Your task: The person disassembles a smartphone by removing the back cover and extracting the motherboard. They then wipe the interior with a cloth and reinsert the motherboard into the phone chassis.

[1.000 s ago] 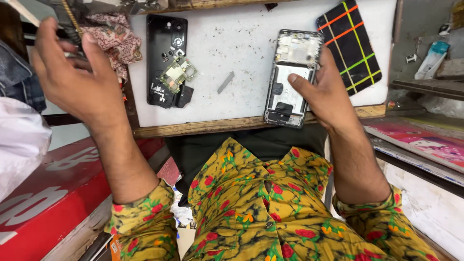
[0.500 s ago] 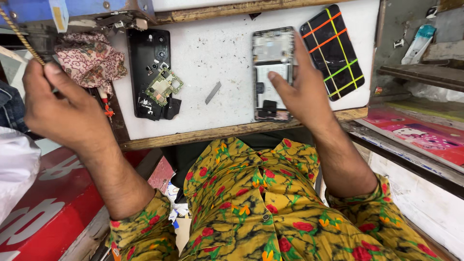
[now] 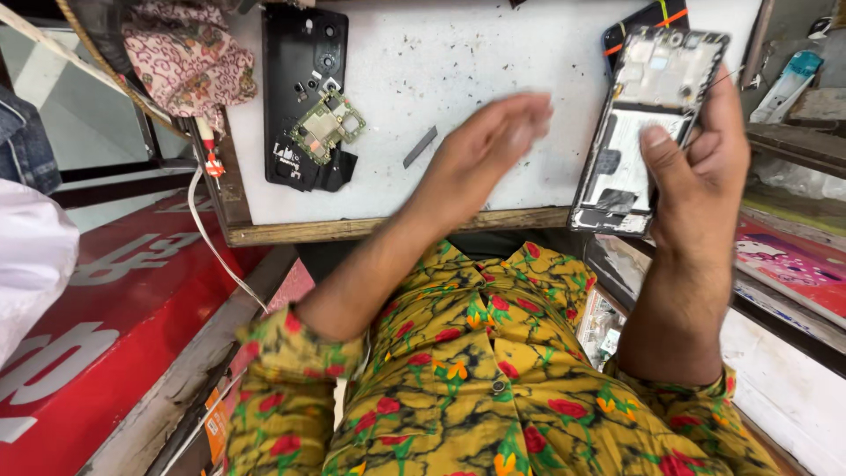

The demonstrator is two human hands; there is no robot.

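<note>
My right hand (image 3: 696,159) grips an opened phone body (image 3: 643,115), back cover off, lifted above the white work board (image 3: 458,53) at the right. My left hand (image 3: 489,145) hovers blurred over the middle of the board, fingers together and reaching toward the phone, with nothing seen in it. A black phone back cover (image 3: 304,88) lies at the board's left with a small green circuit board (image 3: 328,125) on it. A thin grey strip (image 3: 420,146) lies between the cover and my left hand.
A flowered cloth (image 3: 189,57) sits at the board's upper left beside a white cable (image 3: 211,238). A dark plaid-patterned case (image 3: 648,18) peeks out behind the phone. Red surface (image 3: 132,291) at left; shelves with a small bottle (image 3: 789,84) at right.
My left hand has swung from the far left across to the middle of the board. My right hand has lifted the phone body off the board and holds it up.
</note>
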